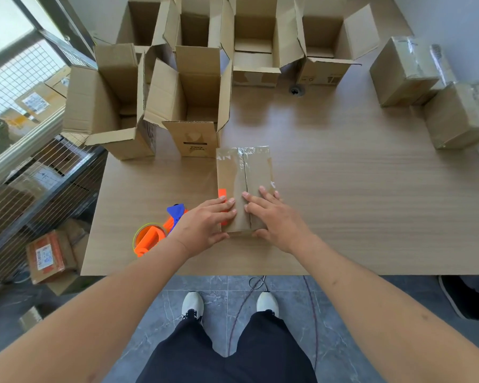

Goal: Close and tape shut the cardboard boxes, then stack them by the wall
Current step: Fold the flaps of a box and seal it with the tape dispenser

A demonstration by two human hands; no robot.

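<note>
Head camera looks down on a wooden tabletop (343, 203). Near its front edge, about in the middle, stands a closed cardboard box (244, 178) with clear tape along part of its top seam. Both hands lie on the near end of its top. The left hand (205, 225) presses flat with straight fingers on the left flap, thumb at the front face. The right hand (271, 217) presses the right flap in the same way, fingers spread. An orange tape dispenser (155, 233) lies just left of the box, partly under the left wrist. Open boxes (188, 100) stand along the far edge, and two taped boxes (404, 73) at the right edge.
</note>
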